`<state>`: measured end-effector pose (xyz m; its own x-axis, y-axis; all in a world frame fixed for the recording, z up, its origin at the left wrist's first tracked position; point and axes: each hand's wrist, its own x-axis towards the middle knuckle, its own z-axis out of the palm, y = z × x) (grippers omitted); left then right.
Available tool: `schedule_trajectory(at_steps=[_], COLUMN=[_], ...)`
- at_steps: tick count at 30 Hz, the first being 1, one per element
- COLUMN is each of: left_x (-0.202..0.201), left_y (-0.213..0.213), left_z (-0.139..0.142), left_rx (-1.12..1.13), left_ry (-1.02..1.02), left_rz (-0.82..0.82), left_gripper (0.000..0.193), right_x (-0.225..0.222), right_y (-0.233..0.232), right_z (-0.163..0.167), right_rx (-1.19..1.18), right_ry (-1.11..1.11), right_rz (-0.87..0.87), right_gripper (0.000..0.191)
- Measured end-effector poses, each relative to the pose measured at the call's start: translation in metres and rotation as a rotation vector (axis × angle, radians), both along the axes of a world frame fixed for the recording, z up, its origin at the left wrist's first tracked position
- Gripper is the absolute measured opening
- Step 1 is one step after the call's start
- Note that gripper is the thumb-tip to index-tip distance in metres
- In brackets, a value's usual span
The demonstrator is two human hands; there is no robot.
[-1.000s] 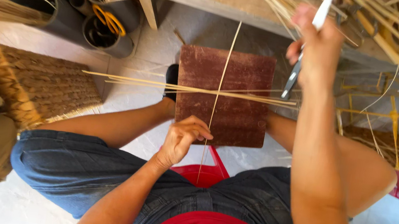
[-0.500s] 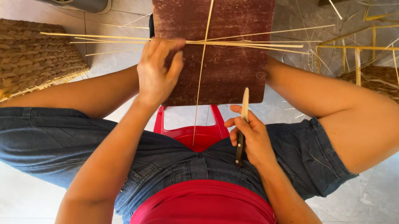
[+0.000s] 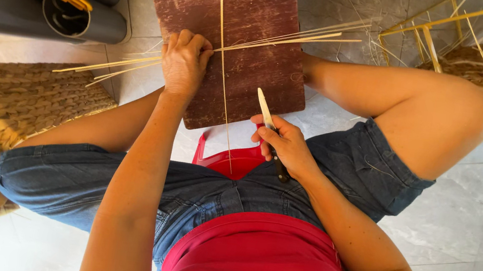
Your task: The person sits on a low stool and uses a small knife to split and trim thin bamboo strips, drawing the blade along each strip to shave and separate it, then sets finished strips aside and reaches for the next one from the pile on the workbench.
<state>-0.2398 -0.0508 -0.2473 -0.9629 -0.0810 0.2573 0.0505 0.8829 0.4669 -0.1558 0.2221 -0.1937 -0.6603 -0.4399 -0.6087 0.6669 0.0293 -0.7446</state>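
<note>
Left hand point(image 3: 184, 63) fingers press thin, light, springy strips point(image 3: 279, 40) onto the board point(image 3: 253, 50); right hand point(image 3: 284, 144) fingers clasp a knife point(image 3: 266, 111).

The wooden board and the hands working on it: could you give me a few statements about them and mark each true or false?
1. The left hand presses thin strips onto the wooden board. True.
2. The right hand holds scissors. False: it holds a knife with a pale blade.
3. One long strip runs lengthwise across the board toward the person. True.
4. The person sits on a blue stool. False: the stool is red.
5. A woven mat lies on the floor beside the left leg. True.
6. The knife blade is cutting into the board. False: it is held up, clear of the board.
</note>
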Motion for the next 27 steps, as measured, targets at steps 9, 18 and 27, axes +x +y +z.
schedule_trajectory(at_steps=[9, 18, 27], left_x=[0.012, 0.032, 0.082], left_y=[0.004, 0.009, 0.034], left_z=[0.019, 0.065, 0.147], left_rx=[0.060, 0.190, 0.337], left_ry=[0.006, 0.077, 0.012], left_rz=[-0.036, -0.134, -0.147], left_gripper=[0.013, 0.008, 0.007], right_x=[0.005, 0.013, 0.011], right_y=[0.004, 0.011, 0.014], right_z=[0.006, 0.004, 0.060], right_rx=[0.018, -0.044, -0.188], right_ry=[0.021, 0.061, 0.295], right_rz=[0.033, -0.034, -0.015], right_gripper=[0.032, 0.034, 0.053])
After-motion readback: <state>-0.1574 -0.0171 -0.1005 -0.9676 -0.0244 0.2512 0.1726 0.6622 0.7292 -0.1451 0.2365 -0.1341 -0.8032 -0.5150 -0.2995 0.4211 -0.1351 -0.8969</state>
